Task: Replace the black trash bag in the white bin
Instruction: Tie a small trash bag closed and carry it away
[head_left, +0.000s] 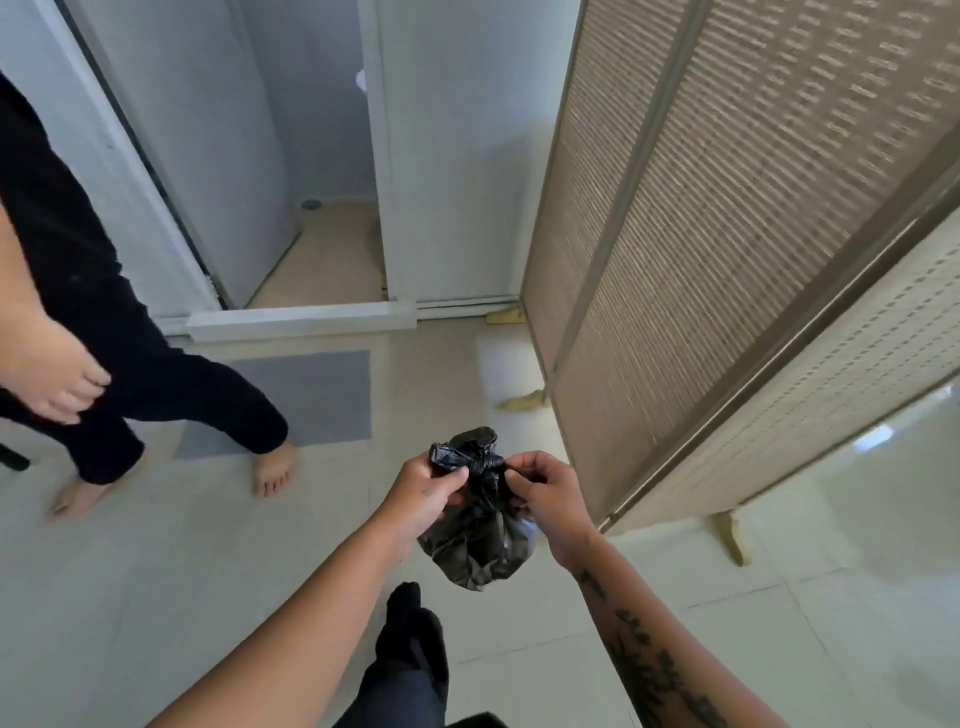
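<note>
Forearms lead from the lower edge to the left hand (423, 491) and right hand (553, 501), each pinching the knotted neck of the black trash bag (475, 553), held above the tiled floor (208, 545). Woven screen (727, 234) at right; a second person's bare feet (272, 475) at left.

No legible text or labels anywhere

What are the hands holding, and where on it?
The left hand and right hand pinch the filled black plastic trash bag at its knotted neck.
</note>
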